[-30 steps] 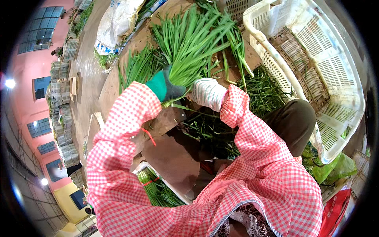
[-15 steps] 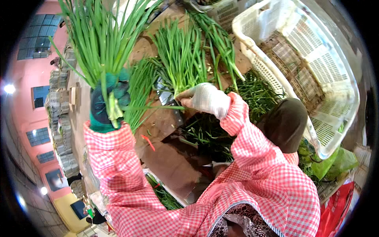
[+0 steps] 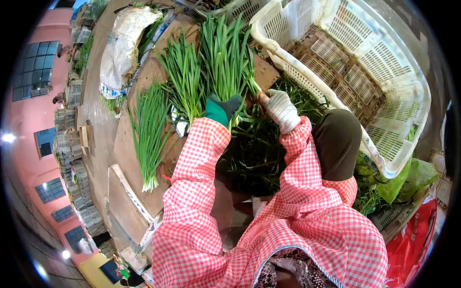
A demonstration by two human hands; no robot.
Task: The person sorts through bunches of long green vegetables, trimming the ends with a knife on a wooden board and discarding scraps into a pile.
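Observation:
My left hand (image 3: 222, 109), in a green and dark glove, is closed around the lower stems of a bunch of long flat greens that look like garlic chives (image 3: 224, 60). Its leaves fan out away from me over the brown board. Just to the right, my right hand (image 3: 280, 110), in a whitish striped knit glove, is closed with its bare fingertips at the pale ends of some green stalks (image 3: 253, 82). Against the held bunch's left side lies another pile of chives (image 3: 186, 72). Farther left rests a separate bunch (image 3: 150, 139) with pale ends toward me.
A large white plastic crate (image 3: 326, 89) stands at the right. Dark loose greens (image 3: 254, 163) lie below my hands. My knee (image 3: 338, 144) is beside the crate. A white sack (image 3: 125, 48) lies at the far left, and a red bag (image 3: 413, 245) at the lower right.
My left hand has moved right and down to the board, after holding up a large bunch at the left. The long leaf is gone from my right hand, which has shifted right to other stalks.

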